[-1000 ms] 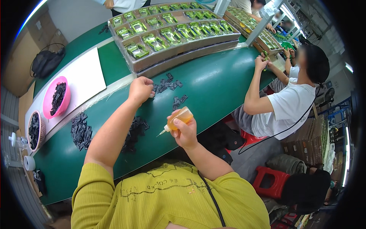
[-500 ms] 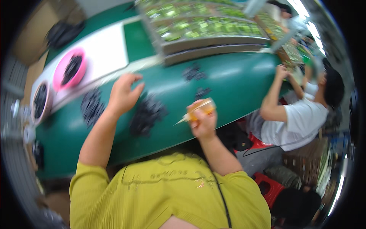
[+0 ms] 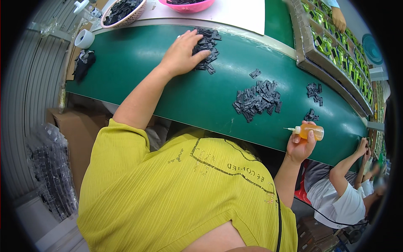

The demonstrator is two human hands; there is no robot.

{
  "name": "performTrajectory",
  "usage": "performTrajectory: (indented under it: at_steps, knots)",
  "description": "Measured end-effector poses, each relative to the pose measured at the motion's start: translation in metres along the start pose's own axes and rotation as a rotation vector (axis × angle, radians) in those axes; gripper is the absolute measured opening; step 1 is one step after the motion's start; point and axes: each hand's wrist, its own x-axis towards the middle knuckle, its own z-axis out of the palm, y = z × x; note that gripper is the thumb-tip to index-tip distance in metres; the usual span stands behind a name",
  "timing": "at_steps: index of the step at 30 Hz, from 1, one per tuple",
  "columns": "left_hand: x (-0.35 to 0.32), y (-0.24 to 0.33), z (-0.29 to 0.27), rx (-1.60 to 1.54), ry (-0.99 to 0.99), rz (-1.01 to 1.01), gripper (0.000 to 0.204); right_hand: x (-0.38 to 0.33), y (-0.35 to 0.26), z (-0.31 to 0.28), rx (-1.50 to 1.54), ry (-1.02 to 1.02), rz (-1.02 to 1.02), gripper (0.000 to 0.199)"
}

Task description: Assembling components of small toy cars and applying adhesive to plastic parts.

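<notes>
With fingers apart, my left hand (image 3: 182, 54) rests against the left edge of a pile of small black plastic parts (image 3: 206, 50) near the far side of the green table (image 3: 142, 67). It partly covers that pile. My right hand (image 3: 303, 146) is wrapped round a small squeeze bottle (image 3: 311, 132) of amber liquid, held sideways near the front edge. The bottle's thin needle tip points left. Between my hands lies a larger heap of the same black parts (image 3: 258, 100), with one loose part (image 3: 255, 73) just beyond it.
Two smaller clusters of black parts (image 3: 314, 93) lie to the right. Beyond the table's far edge are a pink bowl (image 3: 191, 7) and a pale basket (image 3: 126, 17) of black parts. Racks of green items (image 3: 336, 46) stand far right. A co-worker (image 3: 344, 201) sits at right; a white roll (image 3: 85, 38) is left.
My left hand has come down from above the table onto the far-left pile. My right hand still grips the bottle. The whole view has swung toward the left.
</notes>
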Motion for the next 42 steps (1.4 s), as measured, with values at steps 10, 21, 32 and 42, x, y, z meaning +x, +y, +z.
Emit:
performTrajectory:
  at_steps: [10,21,32,42]
  knots:
    - [0.057,0.021,-0.006,-0.070,0.046,-0.014,0.026,0.001,-0.001,-0.003,-0.020,-0.026,-0.010,0.027]
    - [0.097,0.017,0.005,-0.094,-0.344,-0.196,0.020,-0.002,-0.003,0.013,0.021,0.085,0.019,0.029]
    - [0.033,0.159,-0.004,-1.074,-0.462,-0.252,0.023,0.006,-0.002,0.010,0.225,0.029,0.099,0.026]
    - [0.016,0.181,0.022,-1.404,-0.846,-0.557,0.023,0.011,0.021,0.051,-0.185,0.082,-0.143,0.026]
